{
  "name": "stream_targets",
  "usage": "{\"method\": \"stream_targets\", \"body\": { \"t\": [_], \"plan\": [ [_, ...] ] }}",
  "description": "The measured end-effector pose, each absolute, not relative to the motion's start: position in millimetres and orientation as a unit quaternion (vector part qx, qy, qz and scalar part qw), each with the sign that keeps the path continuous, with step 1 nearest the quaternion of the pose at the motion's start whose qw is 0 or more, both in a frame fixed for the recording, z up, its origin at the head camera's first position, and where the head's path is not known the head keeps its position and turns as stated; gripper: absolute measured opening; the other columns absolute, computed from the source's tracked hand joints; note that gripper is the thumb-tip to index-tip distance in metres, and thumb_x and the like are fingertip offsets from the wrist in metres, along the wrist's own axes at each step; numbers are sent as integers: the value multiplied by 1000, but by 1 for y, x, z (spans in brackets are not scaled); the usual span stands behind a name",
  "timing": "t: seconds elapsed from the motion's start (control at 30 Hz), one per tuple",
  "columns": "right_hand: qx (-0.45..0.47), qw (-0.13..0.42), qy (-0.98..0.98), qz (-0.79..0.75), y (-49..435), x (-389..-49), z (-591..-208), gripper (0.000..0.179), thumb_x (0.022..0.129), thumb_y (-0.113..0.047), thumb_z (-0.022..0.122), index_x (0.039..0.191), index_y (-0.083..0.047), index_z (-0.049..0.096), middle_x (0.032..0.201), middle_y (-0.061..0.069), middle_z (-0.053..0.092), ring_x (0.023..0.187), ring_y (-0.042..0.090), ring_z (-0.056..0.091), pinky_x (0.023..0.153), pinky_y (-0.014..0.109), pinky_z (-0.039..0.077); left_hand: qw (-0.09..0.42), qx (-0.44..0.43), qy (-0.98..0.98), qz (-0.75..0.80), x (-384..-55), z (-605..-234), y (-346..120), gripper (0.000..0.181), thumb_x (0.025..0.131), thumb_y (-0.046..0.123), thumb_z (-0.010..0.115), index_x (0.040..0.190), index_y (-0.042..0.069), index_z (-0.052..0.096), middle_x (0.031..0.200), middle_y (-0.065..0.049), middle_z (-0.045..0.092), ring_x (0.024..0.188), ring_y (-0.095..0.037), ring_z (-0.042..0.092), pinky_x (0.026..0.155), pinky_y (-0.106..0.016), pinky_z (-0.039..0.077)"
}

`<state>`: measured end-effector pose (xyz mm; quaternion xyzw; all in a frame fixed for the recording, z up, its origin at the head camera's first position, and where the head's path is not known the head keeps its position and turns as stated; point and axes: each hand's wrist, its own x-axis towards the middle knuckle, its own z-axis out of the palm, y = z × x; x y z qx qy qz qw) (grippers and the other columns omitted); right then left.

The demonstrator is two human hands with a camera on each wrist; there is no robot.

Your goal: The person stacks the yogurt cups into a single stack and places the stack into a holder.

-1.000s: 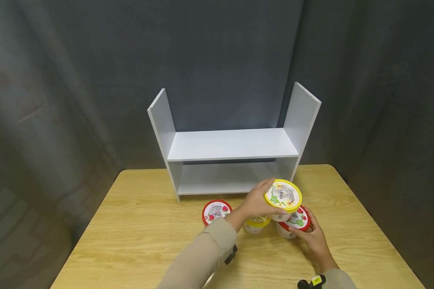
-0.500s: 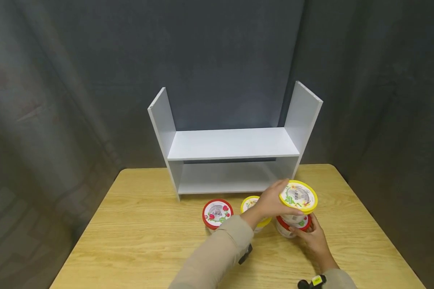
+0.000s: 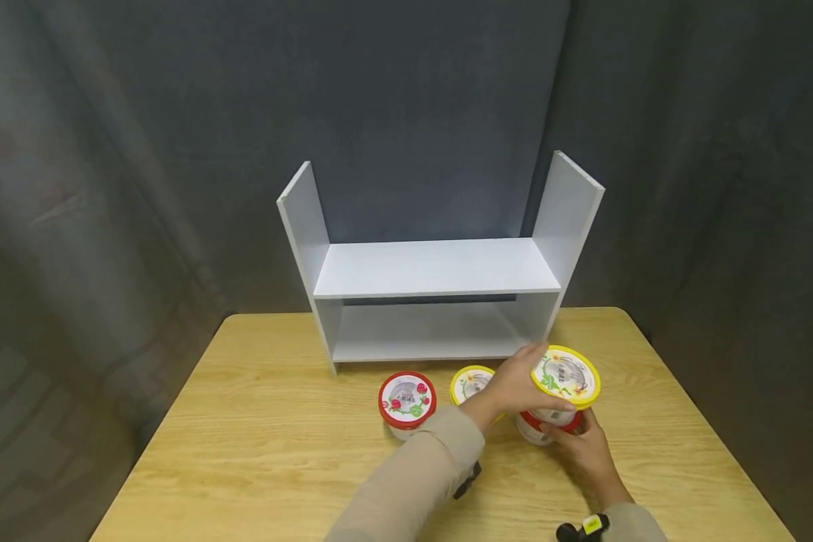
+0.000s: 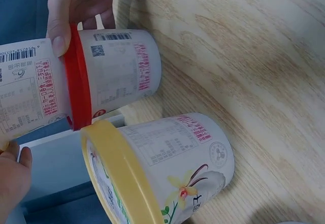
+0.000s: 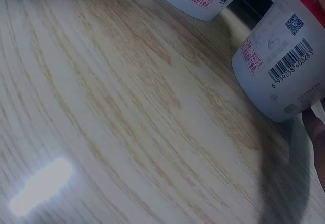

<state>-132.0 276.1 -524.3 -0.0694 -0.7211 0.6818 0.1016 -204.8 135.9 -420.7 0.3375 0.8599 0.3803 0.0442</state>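
Observation:
In the head view my left hand (image 3: 518, 382) grips an ice cream tub with a yellow lid (image 3: 566, 376) by its side. That tub sits upright on or right against the lid of a red-lidded tub (image 3: 535, 430), most of whose top it hides. My right hand (image 3: 588, 455) holds the red-lidded tub (image 4: 122, 66), which stands on the table, its thumb (image 4: 58, 36) at the red rim in the left wrist view. Just left of this pair stands another yellow-lidded tub (image 4: 172, 158), partly hidden by my left wrist in the head view.
A second red-lidded tub (image 3: 407, 403) stands farther left on the wooden table (image 3: 257, 452). Behind the tubs is a white two-tier shelf (image 3: 433, 269) with raised side panels. Dark grey curtains (image 3: 433, 113) enclose the table's back and sides.
My left hand has carried the yellow-lidded tub rightward, over the red-lidded tub, and slightly nearer me. The right hand has stayed in place on the red-lidded tub.

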Motion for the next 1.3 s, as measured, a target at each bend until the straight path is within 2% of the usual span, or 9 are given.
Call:
{"method": "stream_targets", "body": {
  "t": [0.3,0.47,0.77,0.97,1.1,1.3],
  "plan": [
    [-40,103,-665,739,276,-133,-528,68,74,-4,66,130,-16,28,112,-2,46,99,6,48,77,20,44,57,332,860,383,-203,-419,138,100,56,47,75,137,18,23,137,2,27,120,-9,28,94,-22,29],
    [-53,105,-684,720,277,-133,-527,67,74,-5,66,129,-16,29,110,-5,47,97,3,48,77,17,43,62,333,868,363,-203,-415,139,102,57,48,74,138,18,20,139,1,24,121,-11,27,94,-25,30],
    [-90,99,-763,633,278,-132,-525,66,75,-13,67,128,-17,28,106,-11,44,92,-5,45,74,12,41,28,351,862,365,-204,-413,131,101,57,44,76,137,15,22,137,0,27,122,-12,26,95,-27,29],
    [-82,94,-767,629,278,-133,-524,71,75,-14,67,132,-17,24,112,-7,40,94,-5,43,75,10,39,48,349,851,391,-202,-409,109,97,60,42,75,137,19,22,139,3,23,124,-13,24,96,-32,28],
    [-92,105,-763,632,278,-134,-522,73,74,-15,68,132,-18,25,112,-6,40,96,-4,42,76,8,38,52,333,859,386,-206,-403,88,97,62,47,72,138,20,19,141,4,19,125,-17,23,96,-38,29],
    [-108,103,-749,645,279,-133,-521,72,72,-12,70,130,-16,27,111,-4,41,96,-3,41,76,8,38,59,293,862,409,-210,-402,52,95,63,44,72,138,25,18,141,3,18,125,-20,21,96,-45,27]
  ]
}}
